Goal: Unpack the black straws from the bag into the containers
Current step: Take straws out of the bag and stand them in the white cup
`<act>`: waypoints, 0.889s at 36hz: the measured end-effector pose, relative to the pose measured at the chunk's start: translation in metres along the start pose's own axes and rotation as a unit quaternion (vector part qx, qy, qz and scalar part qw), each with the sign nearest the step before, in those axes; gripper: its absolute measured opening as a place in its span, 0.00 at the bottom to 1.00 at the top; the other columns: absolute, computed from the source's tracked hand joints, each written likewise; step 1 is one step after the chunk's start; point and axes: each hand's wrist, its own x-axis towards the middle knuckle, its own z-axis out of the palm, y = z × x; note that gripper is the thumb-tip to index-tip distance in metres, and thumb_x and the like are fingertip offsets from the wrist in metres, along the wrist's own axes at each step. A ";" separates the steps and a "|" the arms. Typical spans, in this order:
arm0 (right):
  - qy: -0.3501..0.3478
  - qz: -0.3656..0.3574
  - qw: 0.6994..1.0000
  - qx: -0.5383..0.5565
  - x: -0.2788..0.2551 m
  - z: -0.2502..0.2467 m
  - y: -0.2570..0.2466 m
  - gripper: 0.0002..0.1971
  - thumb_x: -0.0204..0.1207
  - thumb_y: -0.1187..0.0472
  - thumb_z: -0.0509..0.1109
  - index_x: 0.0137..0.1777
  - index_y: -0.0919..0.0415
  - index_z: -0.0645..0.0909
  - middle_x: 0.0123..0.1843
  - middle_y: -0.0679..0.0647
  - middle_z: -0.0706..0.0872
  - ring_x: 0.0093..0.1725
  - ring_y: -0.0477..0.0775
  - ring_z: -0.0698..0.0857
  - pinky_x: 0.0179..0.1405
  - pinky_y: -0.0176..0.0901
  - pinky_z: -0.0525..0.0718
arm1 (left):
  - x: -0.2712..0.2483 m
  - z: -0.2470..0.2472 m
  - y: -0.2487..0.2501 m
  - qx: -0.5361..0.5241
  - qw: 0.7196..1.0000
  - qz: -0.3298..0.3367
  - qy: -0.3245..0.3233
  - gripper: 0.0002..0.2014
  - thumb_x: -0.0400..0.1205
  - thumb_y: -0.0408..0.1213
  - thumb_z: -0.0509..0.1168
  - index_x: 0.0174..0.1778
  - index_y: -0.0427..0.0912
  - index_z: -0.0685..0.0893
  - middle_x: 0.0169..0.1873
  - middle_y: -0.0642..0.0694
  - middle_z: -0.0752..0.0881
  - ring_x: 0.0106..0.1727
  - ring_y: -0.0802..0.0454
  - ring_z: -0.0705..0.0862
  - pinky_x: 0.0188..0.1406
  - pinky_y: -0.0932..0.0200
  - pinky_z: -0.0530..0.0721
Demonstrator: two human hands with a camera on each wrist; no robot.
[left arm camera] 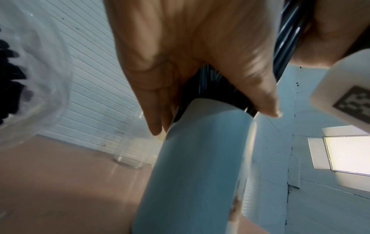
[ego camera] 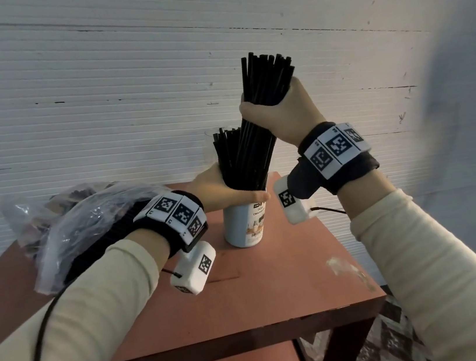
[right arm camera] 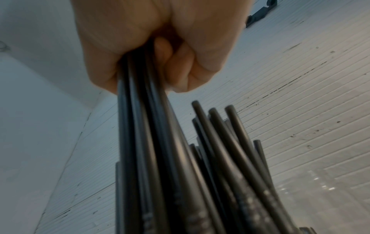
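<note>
My right hand [ego camera: 278,113] grips a bundle of black straws [ego camera: 259,100] near its upper end, held slanted, with the lower ends going into the pale cylindrical container [ego camera: 244,225]. More straws [ego camera: 229,157] stand in that container. My left hand [ego camera: 222,185] wraps fingers and thumb round the straws right at the container's rim. The left wrist view shows the left hand [left arm camera: 216,117] bracketing the dark straws above the blue-grey container [left arm camera: 196,166]. In the right wrist view the right hand [right arm camera: 160,55] is a fist round the bundle [right arm camera: 140,142]. The clear plastic bag [ego camera: 77,221] lies at the table's left.
The red-brown table [ego camera: 290,280] has bare surface in front of and to the right of the container, and its front edge is close to me. A clear glass cup [left arm camera: 130,153] stands behind the container by the white ribbed wall [ego camera: 124,74].
</note>
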 end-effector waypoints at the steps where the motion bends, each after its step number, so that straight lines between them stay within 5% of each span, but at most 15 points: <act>1: -0.001 0.001 1.000 0.001 0.000 0.001 0.000 0.17 0.68 0.62 0.71 0.41 0.81 0.76 0.34 0.68 0.78 0.33 0.55 0.79 0.33 0.48 0.80 | 0.000 0.001 0.001 0.001 1.000 -0.003 0.016 0.39 0.61 0.63 0.80 0.68 0.57 0.79 0.61 0.56 0.85 0.63 0.56 0.82 0.67 0.50 0.81; 6: -0.003 0.001 1.000 -0.005 -0.002 0.004 0.001 0.18 0.68 0.62 0.70 0.40 0.81 0.75 0.35 0.74 0.78 0.32 0.54 0.78 0.31 0.44 0.77 | 0.002 0.003 0.000 0.014 0.998 -0.024 0.048 0.42 0.59 0.63 0.81 0.69 0.55 0.79 0.62 0.54 0.86 0.65 0.54 0.82 0.66 0.54 0.81; 12: -0.004 0.012 1.000 -0.014 -0.003 0.003 0.005 0.17 0.68 0.61 0.71 0.40 0.80 0.76 0.33 0.67 0.78 0.31 0.54 0.79 0.30 0.45 0.78 | -0.003 0.004 -0.003 0.007 0.999 -0.026 0.040 0.47 0.59 0.64 0.80 0.74 0.53 0.74 0.66 0.54 0.83 0.68 0.53 0.80 0.70 0.49 0.79; 19: -0.011 0.034 0.999 -0.028 -0.010 0.004 0.012 0.15 0.70 0.63 0.72 0.35 0.77 0.75 0.30 0.57 0.76 0.28 0.49 0.77 0.28 0.41 0.76 | -0.007 -0.003 0.000 -0.028 0.999 -0.027 0.000 0.39 0.70 0.46 0.80 0.75 0.50 0.71 0.57 0.59 0.76 0.61 0.60 0.74 0.59 0.63 0.71; 26: -0.012 0.027 0.999 -0.036 -0.010 0.008 0.019 0.18 0.69 0.59 0.72 0.35 0.76 0.74 0.29 0.58 0.76 0.29 0.52 0.78 0.29 0.49 0.78 | -0.005 -0.009 -0.005 -0.040 0.998 -0.047 -0.021 0.45 0.58 0.56 0.82 0.72 0.52 0.75 0.66 0.56 0.80 0.70 0.54 0.76 0.74 0.52 0.73; 29: -0.001 0.041 0.997 -0.065 -0.008 0.013 0.026 0.21 0.62 0.47 0.70 0.29 0.66 0.71 0.27 0.54 0.75 0.32 0.56 0.80 0.37 0.55 0.82 | -0.007 -0.008 -0.002 -0.038 0.998 -0.039 -0.037 0.49 0.54 0.60 0.83 0.71 0.50 0.76 0.65 0.55 0.82 0.69 0.54 0.78 0.74 0.48 0.75; 32: 0.008 0.051 0.992 -0.116 -0.013 0.019 0.027 0.16 0.66 0.46 0.72 0.34 0.55 0.71 0.34 0.45 0.76 0.50 0.58 0.78 0.59 0.60 0.79 | -0.009 -0.006 -0.002 -0.044 0.998 -0.027 -0.040 0.49 0.56 0.57 0.81 0.74 0.51 0.74 0.65 0.56 0.82 0.68 0.57 0.79 0.71 0.53 0.77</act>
